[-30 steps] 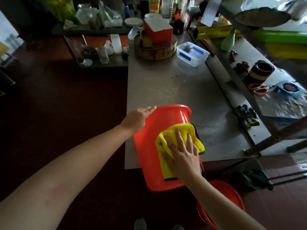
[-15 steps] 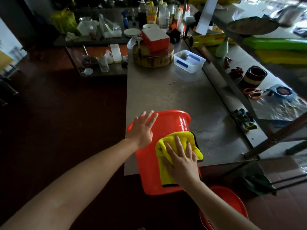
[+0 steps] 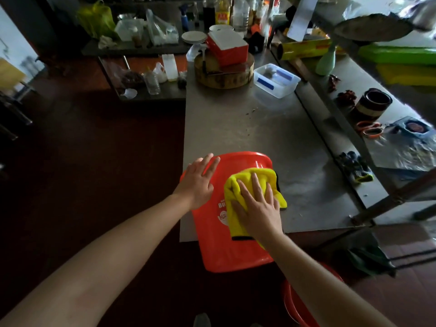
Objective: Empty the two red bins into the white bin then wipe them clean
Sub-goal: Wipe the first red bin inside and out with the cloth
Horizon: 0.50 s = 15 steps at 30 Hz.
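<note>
Here, right hand (image 3: 258, 208) presses cloth (image 3: 238, 185) onto bin (image 3: 236, 253).

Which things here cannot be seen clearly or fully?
All in the head view.
- Inside of the red bin: only its outer wall shows.
- Its white print: partly covered by the yellow cloth under the right hand.
- Second red bin: cut by the lower edge, crossed by the right arm.
- White bin: out of frame.
</note>
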### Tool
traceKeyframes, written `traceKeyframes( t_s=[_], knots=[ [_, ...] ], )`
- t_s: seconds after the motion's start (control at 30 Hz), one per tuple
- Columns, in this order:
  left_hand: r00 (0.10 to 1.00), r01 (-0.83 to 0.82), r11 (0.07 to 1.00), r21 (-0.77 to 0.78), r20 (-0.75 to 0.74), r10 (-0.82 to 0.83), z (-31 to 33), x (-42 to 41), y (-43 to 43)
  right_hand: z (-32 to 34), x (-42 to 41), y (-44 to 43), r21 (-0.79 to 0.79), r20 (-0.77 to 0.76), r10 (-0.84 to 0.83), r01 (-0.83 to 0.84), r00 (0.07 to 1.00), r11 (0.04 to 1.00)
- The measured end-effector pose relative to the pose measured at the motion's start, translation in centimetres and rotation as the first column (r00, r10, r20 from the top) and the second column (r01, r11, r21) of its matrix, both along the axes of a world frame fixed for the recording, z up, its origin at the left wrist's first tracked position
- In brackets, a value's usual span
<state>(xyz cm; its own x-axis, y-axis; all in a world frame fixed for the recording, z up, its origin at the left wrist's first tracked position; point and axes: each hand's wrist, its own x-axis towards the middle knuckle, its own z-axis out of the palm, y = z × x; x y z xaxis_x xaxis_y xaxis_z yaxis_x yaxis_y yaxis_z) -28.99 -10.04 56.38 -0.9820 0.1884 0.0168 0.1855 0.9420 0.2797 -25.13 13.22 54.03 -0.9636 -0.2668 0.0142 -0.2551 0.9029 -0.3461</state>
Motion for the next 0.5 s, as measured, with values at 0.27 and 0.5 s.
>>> traceKeyframes(
  t_s=[0.27,0.5],
  knots=[
    [1.000,-0.022,0.996,0.087,-0.017,0.023,0.5,0.8,-1.7,-3.3,8.7,2.6,0.057,-0.058,0.062,-0.059,0.996,0.997],
    [0.992,-0.124,0.988,0.096,0.014,0.123,0.6,0.1,-2.3,-0.8,5.5,-0.7,0.067,0.050,0.086,-0.090,0.995,0.994]
  ],
)
